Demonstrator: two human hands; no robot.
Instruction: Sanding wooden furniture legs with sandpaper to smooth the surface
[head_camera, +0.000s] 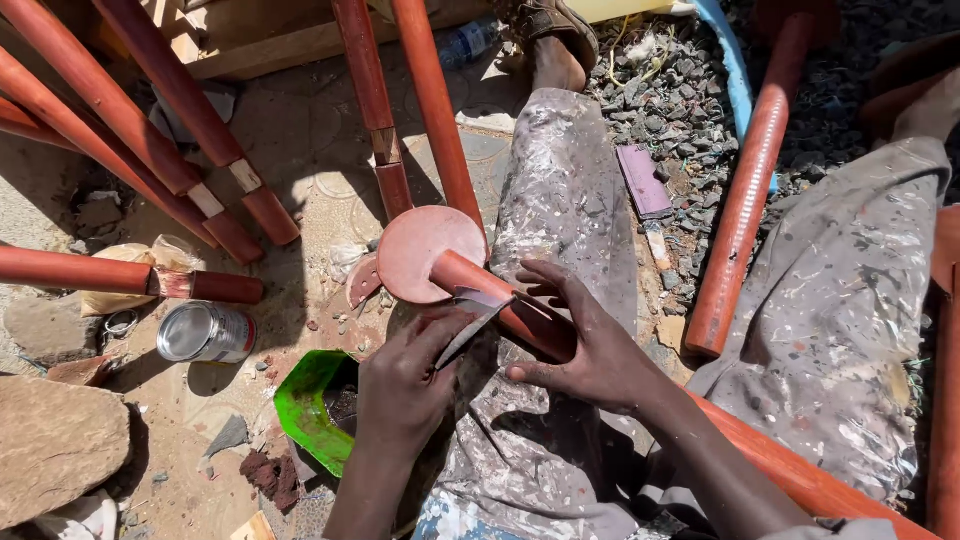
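The left hand (405, 385) grips a flat metal blade (478, 322) against the red-brown pole (500, 300) lying across the lap, the right hand (580, 350) clasping it — a slip could likely nick those steadying fingers.

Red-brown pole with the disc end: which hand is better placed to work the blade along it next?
Left, probably. The left hand already holds the blade against the pole near its disc end, while the right hand braces the pole.
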